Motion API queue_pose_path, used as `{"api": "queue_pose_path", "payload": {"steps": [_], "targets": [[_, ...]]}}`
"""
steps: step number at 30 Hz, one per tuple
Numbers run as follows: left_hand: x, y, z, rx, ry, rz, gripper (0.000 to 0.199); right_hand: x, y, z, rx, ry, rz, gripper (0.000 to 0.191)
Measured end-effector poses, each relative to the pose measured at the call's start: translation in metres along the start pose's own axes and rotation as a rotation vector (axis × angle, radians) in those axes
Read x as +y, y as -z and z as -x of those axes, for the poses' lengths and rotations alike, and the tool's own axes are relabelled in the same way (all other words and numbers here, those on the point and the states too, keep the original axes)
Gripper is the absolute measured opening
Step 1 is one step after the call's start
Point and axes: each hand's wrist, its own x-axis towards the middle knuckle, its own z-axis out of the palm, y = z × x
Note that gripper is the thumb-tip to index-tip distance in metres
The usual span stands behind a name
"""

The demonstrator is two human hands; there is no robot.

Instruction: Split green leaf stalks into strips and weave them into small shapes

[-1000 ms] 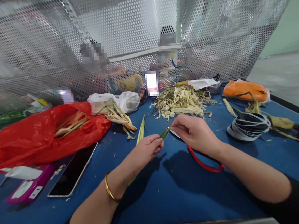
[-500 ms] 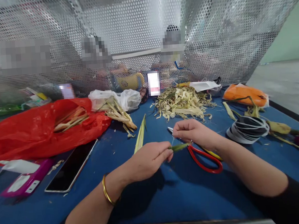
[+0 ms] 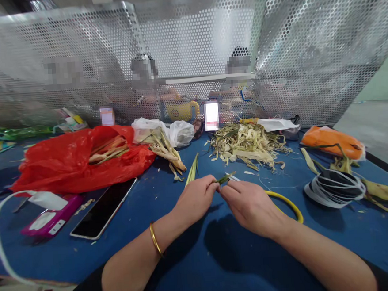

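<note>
My left hand, with a gold bangle on its wrist, pinches a small dark green piece of leaf whose tip points right. Close beside it, my right hand is closed with its fingertips curled down at the leaf; whatever they hold is hidden. A pale, blade-like tip shows just behind the right knuckles. From under the right wrist curves a yellow handle. Beyond the left hand lies a flat green and pale leaf strip. A fine thread loops across the blue table.
Behind are a heap of dry shreds, a red plastic bag, husks and a perforated metal screen. Phone and purple power strip lie left; wound white cord and orange packet right.
My hands have come together, the right one moving down towards the left. The red-handled scissors no longer show. The camera view has shifted, putting the table items further right and lower.
</note>
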Motion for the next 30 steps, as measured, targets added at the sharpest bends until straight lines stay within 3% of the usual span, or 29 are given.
{"api": "queue_pose_path", "payload": {"steps": [3, 8, 10, 13, 15, 17, 20, 23, 26, 30], "targets": [[0.001, -0.001, 0.005, -0.141, -0.108, -0.149, 0.023, 0.008, 0.007, -0.002, -0.049, -0.057, -0.144, 0.02], [0.011, 0.01, 0.009, -0.367, -0.286, -0.157, 0.022, 0.03, 0.016, -0.007, -0.217, -0.394, -0.666, 0.02], [0.014, 0.013, 0.009, -0.352, -0.282, -0.067, 0.025, 0.034, 0.016, -0.008, -0.265, -0.535, -0.921, 0.024], [0.016, 0.016, 0.008, -0.264, -0.244, 0.064, 0.027, 0.036, 0.012, -0.009, -0.225, -0.743, -1.285, 0.028], [0.015, 0.017, 0.007, -0.219, -0.21, 0.135, 0.027, 0.036, 0.008, -0.008, -0.192, -0.805, -1.41, 0.027], [0.013, 0.017, 0.006, -0.195, -0.173, 0.203, 0.026, 0.035, 0.003, -0.007, -0.182, -0.793, -1.402, 0.025], [0.011, 0.017, 0.004, -0.162, -0.107, 0.314, 0.025, 0.033, -0.003, -0.006, -0.197, -0.677, -1.162, 0.028], [0.008, 0.016, 0.001, -0.09, -0.034, 0.399, 0.025, 0.025, -0.001, -0.004, -0.144, -0.445, -0.738, 0.029], [0.004, 0.014, -0.002, -0.028, 0.001, 0.365, 0.025, 0.011, 0.007, -0.001, 0.001, -0.198, -0.427, 0.025], [-0.001, 0.007, -0.004, -0.004, -0.029, 0.218, 0.028, -0.003, 0.012, 0.0, 0.09, -0.031, -0.481, 0.017]]}}
